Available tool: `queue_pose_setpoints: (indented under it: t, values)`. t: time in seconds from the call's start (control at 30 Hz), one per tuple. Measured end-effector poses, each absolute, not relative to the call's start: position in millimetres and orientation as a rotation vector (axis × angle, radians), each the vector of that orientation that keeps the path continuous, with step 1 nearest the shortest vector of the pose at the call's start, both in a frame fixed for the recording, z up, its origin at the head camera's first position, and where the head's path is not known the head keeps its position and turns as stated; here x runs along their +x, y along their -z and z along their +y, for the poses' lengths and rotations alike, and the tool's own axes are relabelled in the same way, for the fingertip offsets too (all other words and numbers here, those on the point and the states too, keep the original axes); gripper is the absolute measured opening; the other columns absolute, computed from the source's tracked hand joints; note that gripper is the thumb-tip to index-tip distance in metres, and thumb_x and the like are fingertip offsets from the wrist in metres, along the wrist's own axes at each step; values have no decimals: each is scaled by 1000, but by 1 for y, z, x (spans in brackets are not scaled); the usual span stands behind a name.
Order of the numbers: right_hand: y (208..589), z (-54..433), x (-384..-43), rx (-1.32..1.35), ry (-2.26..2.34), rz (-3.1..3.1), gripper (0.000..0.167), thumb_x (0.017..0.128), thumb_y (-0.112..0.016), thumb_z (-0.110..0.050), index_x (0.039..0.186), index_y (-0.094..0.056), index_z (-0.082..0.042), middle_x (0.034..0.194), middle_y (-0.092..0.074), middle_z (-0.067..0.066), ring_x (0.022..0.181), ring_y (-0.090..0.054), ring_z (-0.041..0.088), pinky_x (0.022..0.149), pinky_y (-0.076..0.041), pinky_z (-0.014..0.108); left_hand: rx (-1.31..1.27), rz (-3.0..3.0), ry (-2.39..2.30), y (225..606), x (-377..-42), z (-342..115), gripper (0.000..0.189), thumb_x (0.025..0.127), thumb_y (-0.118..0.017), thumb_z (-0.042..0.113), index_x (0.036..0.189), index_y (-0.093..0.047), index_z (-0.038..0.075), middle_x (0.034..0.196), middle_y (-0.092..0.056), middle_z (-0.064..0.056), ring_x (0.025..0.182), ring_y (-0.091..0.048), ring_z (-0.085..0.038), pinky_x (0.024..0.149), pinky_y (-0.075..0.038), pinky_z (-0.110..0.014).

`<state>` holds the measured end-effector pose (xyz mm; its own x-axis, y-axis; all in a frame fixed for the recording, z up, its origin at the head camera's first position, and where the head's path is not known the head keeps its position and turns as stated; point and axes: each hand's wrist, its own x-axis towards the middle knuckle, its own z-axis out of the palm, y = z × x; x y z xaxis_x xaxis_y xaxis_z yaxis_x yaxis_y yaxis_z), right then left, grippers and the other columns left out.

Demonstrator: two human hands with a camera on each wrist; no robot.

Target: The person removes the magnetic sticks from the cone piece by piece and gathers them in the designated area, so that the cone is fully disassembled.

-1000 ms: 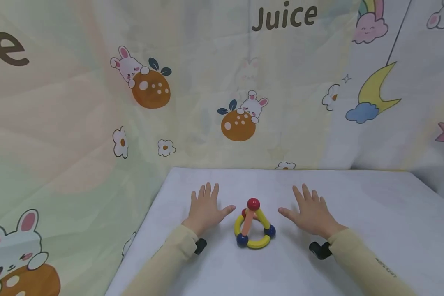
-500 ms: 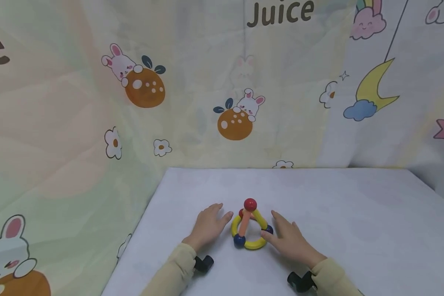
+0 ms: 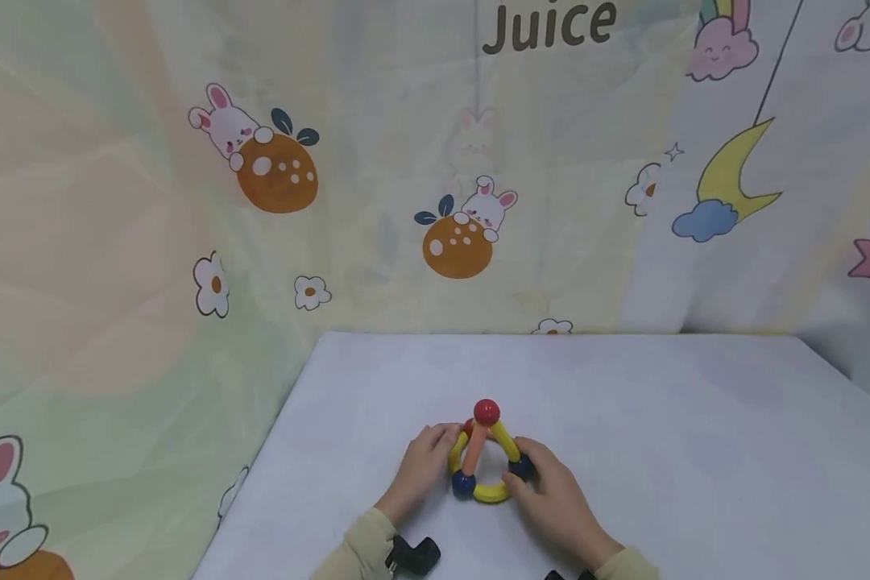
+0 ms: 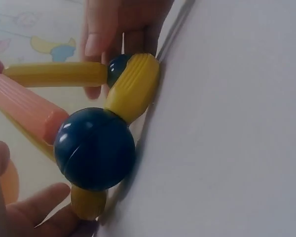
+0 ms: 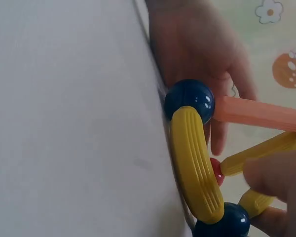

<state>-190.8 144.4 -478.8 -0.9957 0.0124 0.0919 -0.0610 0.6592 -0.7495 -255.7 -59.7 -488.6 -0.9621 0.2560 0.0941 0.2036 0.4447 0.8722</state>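
A stick-and-ball building toy (image 3: 487, 493) stands on the white table, built as a pointed frame on a yellow ring. It has a red ball (image 3: 486, 412) on top, dark blue balls (image 4: 94, 149) at the base, and yellow and orange sticks (image 5: 261, 113). My left hand (image 3: 422, 469) is at the toy's left side, fingertips beside the yellow ring and thumb apart from the fingers. On the right, my right hand (image 3: 557, 498) holds the blue ball corner, thumb in front and fingers behind. The toy hides some of its fingertips.
The white table (image 3: 660, 419) spreads around the toy. A printed cloth (image 3: 377, 161) with rabbits, oranges and a moon hangs behind and to the left. Black wrist cameras (image 3: 413, 556) sit under the wrists, close to the tabletop.
Both hands have come inward from spread, flat poses on either side to the toy. The right thumb and fingers now straddle its right blue ball. The head view has shifted slightly.
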Motion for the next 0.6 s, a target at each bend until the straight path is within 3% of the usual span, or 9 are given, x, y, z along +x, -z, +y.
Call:
queue_pose_setpoints:
  t: [0.13, 0.37, 0.5, 0.6]
  values:
    - [483, 144, -187, 43, -1291, -2711, 42, 89, -70, -15, 129, -59, -12, 135, -57, 4, 129, -51, 28, 103, -42, 49, 372, 2623, -1662, 493, -252, -60, 42, 101, -45, 49, 115, -67, 17, 112, -65, 5, 107, -58, -15, 93, -48, -39]
    - [488, 146, -188, 71, -1301, -2655, 34, 86, -73, -9, 118, -65, -19, 130, -62, -2, 125, -55, 23, 101, -45, 45, 561, 2488, -1856, 494, -250, -63, 21, 100, -55, 30, 116, -67, 22, 113, -63, 7, 113, -58, -13, 100, -45, -29]
    - [488, 146, -190, 74, -1314, -2659, 35, 87, -73, -8, 119, -65, -20, 131, -62, -4, 125, -55, 20, 101, -45, 43, 748, 2455, -1874, 493, -249, -63, 26, 99, -57, 19, 124, -64, 19, 121, -64, 4, 117, -58, -17, 102, -44, -33]
    - [489, 146, -191, 91, -1322, -2666, 37, 88, -71, -7, 123, -65, -19, 131, -61, -5, 126, -54, 20, 101, -44, 43, 808, 2416, -1872, 494, -248, -63, 28, 98, -59, 22, 125, -63, 18, 122, -64, 4, 118, -59, -17, 102, -44, -35]
